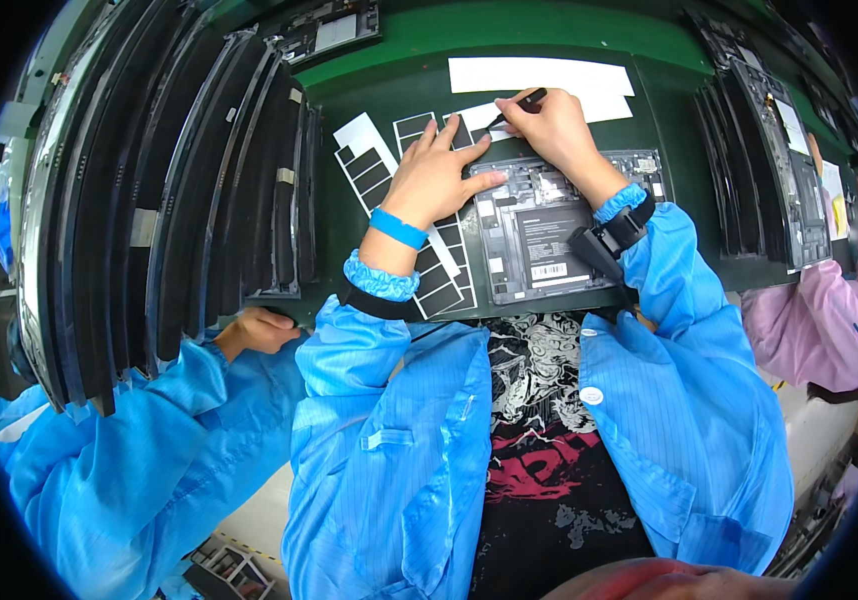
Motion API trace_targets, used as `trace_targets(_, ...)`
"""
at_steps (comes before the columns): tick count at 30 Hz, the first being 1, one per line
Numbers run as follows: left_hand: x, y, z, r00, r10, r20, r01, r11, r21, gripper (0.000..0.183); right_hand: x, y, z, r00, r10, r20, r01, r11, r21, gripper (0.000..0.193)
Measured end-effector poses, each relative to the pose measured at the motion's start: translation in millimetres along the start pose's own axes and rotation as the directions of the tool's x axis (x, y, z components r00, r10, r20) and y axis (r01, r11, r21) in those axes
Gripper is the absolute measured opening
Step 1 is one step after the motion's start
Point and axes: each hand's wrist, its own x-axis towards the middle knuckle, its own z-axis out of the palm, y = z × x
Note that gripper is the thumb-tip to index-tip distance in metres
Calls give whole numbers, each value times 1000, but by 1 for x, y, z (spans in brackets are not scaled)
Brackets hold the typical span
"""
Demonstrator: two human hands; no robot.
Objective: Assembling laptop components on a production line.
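My left hand [434, 180] lies with its fingers spread on the sheets of black rectangular stickers [369, 180], a blue band round its wrist. My right hand [557, 130] grips a slim black pointed tool [526, 103], a pen or tweezers; I cannot tell which. The tool's tip points down-left toward a sticker sheet beside the left fingertips. Below the right hand lies an opened tablet [499, 240], its inside facing up, with a dark labelled battery [552, 245]. The right forearm and its black wrist strap [617, 235] cover part of the tablet.
White paper strips [539, 75] lie beyond my hands on the green table [399, 75]. A tall row of dark panels [179, 190] stands at the left, another stack [739, 160] at the right. Co-workers sit close on both sides, a blue sleeve [169, 420] left and a pink sleeve [809, 330] right.
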Motion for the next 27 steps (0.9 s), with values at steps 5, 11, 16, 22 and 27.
trace_targets(5, 1, -1, 3, 1000, 4, 0, -4, 1000, 4, 60, -4, 2, 6, 1000, -14, -25, 16, 999, 45, 27)
trace_targets(11, -1, 6, -1, 1000, 5, -26, -4, 999, 46, 57, -9, 8, 7, 993, -47, -107, 77, 952, 296, 22)
trace_targets(16, 4, -5, 3, 995, 46, -86, -48, 999, -14, 49, -12, -7, -32, 991, 23, -134, 56, 831, 553, 28)
trace_targets(22, -1, 57, -34, 989, -138, -45, 82, 787, -611, 29, -63, 27, -124, 951, 269, -150, -144, 819, 555, 26)
trace_targets(27, 23, 97, -10, 992, -112, 59, 119, 673, -730, 31, -71, 45, -132, 960, 274, -52, -204, 816, 540, 31)
